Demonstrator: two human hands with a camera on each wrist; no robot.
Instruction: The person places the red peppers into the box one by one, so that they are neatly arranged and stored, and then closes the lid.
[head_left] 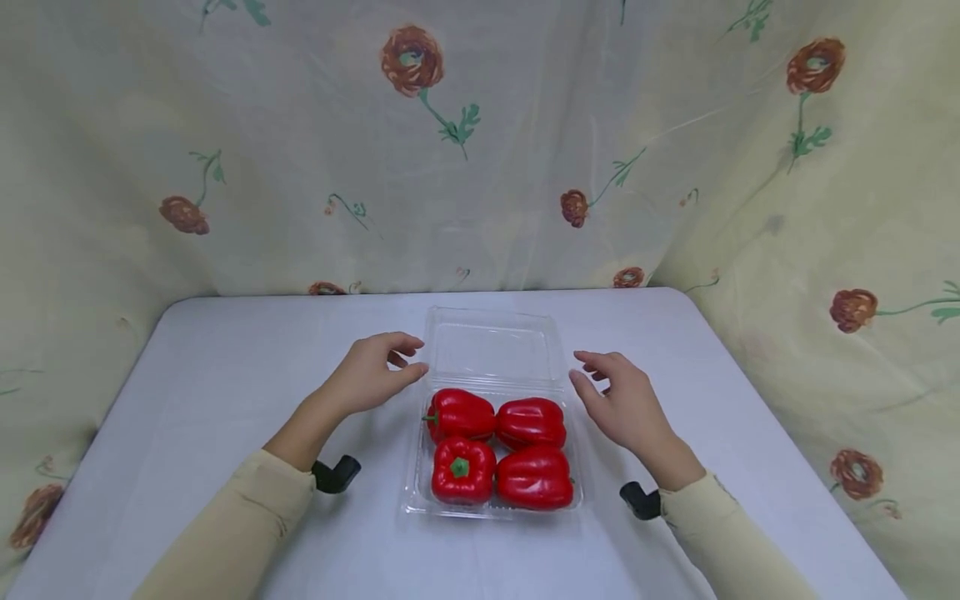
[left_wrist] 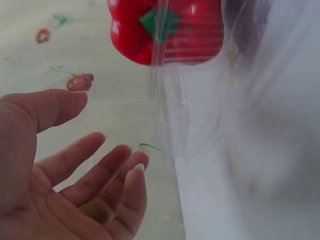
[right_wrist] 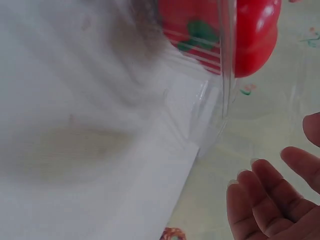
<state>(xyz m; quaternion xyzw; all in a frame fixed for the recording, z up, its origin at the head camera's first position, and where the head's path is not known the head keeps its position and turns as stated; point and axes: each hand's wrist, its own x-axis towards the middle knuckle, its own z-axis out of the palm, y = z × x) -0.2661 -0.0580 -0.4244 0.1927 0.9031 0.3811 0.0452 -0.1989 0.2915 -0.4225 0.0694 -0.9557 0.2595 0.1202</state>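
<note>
A clear plastic clamshell box point(head_left: 412, 493) sits on the white table with its lid point(head_left: 495, 350) folded back, away from me. Several red bell peppers fill its base: the front-left pepper point(head_left: 463, 472) shows its green stem, and the back-left pepper point(head_left: 462, 414) has its stem to the left. My left hand point(head_left: 372, 371), fingers loosely bent and holding nothing, hovers left of the lid, near its edge. On the lid's other side, my right hand point(head_left: 621, 402) is likewise empty with relaxed fingers. In both wrist views a pepper point(left_wrist: 195, 30) shows behind the clear plastic wall.
The white table point(head_left: 225, 375) ends at a floral curtain point(head_left: 510, 150) at the back, with more curtain along both sides. Small black wrist devices point(head_left: 337, 475) stick out at the cuffs of the beige sleeves point(head_left: 240, 525).
</note>
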